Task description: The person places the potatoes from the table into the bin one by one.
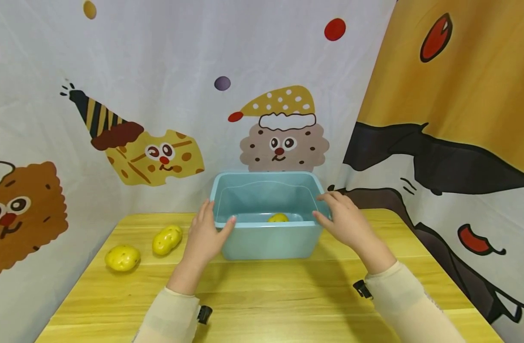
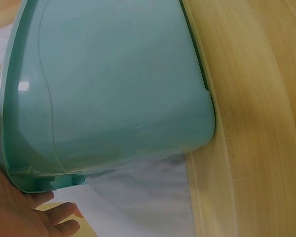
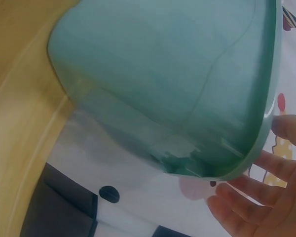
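On my head feed, a pale blue-green bin [image 1: 268, 243] stands on the wood-grain table [image 1: 253, 295], near its far edge, with a person's hands at its two near corners. The left hand [image 1: 203, 233] has its thumb spread away from its fingers, the thumb at the front rim and the fingers at the side. The right hand [image 1: 343, 216] mirrors it at the other corner, also spread. Inside the bin I can make out one yellow lump [image 1: 278, 217], partly hidden by the front wall. Two yellow potato-like pieces [image 1: 167, 240] lie on the table left of the left hand, near each other but apart. Behind, a curtain [image 1: 159, 62] carries cartoon figures.

My left wrist feed is mostly the bin's outer wall, its base on the table; the left hand is at the rim's corner, several fingers reaching out beyond it.

Through the right wrist camera I get the opposite corner: the right hand's thumb touches the rim, and its other fingers fan out, slightly bent, around the corner.
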A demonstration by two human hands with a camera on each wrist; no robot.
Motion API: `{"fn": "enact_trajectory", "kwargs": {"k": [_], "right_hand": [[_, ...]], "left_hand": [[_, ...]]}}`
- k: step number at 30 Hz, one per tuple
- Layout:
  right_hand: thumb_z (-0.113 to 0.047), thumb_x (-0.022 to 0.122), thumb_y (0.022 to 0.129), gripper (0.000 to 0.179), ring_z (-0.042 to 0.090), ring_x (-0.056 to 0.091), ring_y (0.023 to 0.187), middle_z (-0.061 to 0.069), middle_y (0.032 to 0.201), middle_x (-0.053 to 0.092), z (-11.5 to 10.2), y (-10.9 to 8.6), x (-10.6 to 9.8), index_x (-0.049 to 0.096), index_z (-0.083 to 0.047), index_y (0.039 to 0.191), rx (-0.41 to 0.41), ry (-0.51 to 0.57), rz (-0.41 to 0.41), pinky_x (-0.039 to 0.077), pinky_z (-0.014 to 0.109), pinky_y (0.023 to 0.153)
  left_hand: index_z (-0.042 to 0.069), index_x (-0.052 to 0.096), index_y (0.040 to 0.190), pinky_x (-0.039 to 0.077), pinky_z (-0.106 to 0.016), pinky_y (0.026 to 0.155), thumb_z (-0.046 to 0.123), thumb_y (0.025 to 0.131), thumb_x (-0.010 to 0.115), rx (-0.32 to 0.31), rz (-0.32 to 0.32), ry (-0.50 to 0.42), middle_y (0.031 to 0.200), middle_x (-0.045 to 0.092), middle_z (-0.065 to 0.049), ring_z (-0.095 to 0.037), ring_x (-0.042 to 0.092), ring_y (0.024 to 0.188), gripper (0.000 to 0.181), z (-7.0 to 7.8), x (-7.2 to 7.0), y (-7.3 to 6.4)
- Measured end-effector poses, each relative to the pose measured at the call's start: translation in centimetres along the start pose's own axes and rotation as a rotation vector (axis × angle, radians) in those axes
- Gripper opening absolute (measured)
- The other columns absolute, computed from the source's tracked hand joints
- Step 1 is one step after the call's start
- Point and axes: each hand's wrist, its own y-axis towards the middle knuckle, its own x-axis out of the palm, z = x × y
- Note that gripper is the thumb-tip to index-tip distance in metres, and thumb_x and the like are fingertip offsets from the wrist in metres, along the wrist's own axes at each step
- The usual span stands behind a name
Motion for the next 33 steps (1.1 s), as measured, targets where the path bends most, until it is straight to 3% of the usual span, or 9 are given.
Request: {"fn": "enact_trajectory", "kwargs": {"k": [15,27,33], "right_hand": [[-0.041,0.064,0.096,0.054,0.043,0.045,0.130,0.019,0.144,0.049,0.5,-0.8,2.0,0.056,-0.007,0.138,0.013,0.012,0.155,0.039,0.063,0.103],[-0.057,0.051,0.099,0.069,0.044,0.042,0.131,0.021,0.149,0.043,1.2,-0.9,3.3,0.050,-0.005,0.143,0.045,0.011,0.146,0.039,0.063,0.103],[-0.062,0.047,0.099,0.080,0.047,0.037,0.135,0.023,0.153,0.038,1.5,-0.7,3.6,0.039,-0.001,0.150,0.051,0.013,0.126,0.035,0.065,0.106]], "left_hand": [[-0.002,0.025,0.155,0.023,-0.067,0.113,0.057,0.096,0.055,-0.008,-0.003,-0.008,0.164,0.017,-0.021,-0.047,0.026,0.144,0.088,0.1,0.0,-0.1],[-0.001,0.025,0.156,0.024,-0.066,0.113,0.058,0.096,0.055,-0.012,-0.003,-0.002,0.164,0.018,-0.021,-0.047,0.026,0.144,0.088,0.0,0.0,0.0],[-0.001,0.025,0.156,0.024,-0.067,0.113,0.060,0.096,0.053,-0.009,-0.004,-0.005,0.164,0.017,-0.020,-0.046,0.026,0.144,0.089,0.0,0.0,0.0]]}}
